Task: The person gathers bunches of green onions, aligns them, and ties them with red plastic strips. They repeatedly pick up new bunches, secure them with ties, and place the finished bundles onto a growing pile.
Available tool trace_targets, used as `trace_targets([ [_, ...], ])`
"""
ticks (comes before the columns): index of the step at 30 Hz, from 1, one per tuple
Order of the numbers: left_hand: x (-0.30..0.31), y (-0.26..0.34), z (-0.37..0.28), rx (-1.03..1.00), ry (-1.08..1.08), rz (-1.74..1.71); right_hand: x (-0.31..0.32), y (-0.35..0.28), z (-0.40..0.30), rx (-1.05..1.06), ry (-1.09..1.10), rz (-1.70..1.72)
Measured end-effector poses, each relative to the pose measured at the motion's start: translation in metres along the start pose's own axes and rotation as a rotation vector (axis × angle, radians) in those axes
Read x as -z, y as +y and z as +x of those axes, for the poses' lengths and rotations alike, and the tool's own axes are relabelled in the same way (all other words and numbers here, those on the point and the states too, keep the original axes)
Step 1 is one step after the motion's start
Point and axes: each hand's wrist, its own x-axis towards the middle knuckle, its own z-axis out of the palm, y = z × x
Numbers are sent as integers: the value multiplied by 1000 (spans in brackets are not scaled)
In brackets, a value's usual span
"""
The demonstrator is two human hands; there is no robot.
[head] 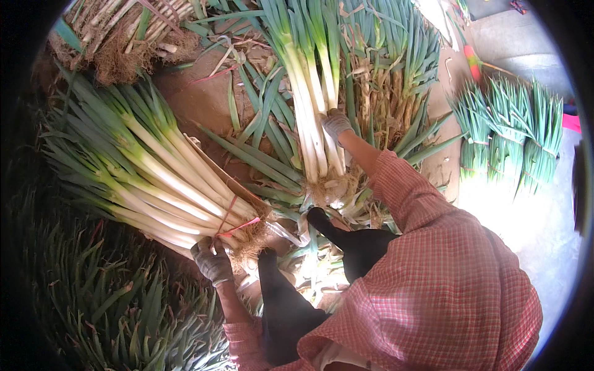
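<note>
My left hand (212, 260), in a grey work glove, pinches the red-brown tie (227, 215) near the root end of a big bundle of leeks or large green onions (162, 171). Pink tape also crosses that bundle near its roots. My gloved right hand (336, 126) rests on the white stalks of a smaller, loose group of the same vegetable (304, 106). Its leaves point away from me and its hairy roots lie close to my feet. Whether the right fingers close round a stalk is hidden by the back of the glove.
Untrimmed stalks with dry roots (125, 37) are piled at the upper left. More leafy stalks (385, 83) stand behind my right hand. Tied green bunches (506, 134) lie at the right. Dense green leaves (120, 306) fill the lower left, and loose leaves (260, 162) litter the ground.
</note>
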Motion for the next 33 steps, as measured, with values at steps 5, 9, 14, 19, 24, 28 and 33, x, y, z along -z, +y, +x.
trace_targets([
  [5,16,34,-9,-32,115,112,46,15,-18,-107,-137,1433],
  [9,24,123,2,-156,-236,-653,74,-27,-51,-80,-56,1770],
  [14,20,209,16,45,-1027,-920,81,-125,-96,-157,-98,1867],
  [19,62,170,-11,-173,-815,-617,127,-132,-77,-169,-46,1927],
  [24,92,100,-71,125,-1054,-1115,129,-162,-132,365,-460,2115],
  [28,94,77,-91,20,-590,-1232,177,-254,-181,928,-862,1953],
  [33,107,56,-62,-19,92,-860,188,-386,-205,585,-634,1635],
])
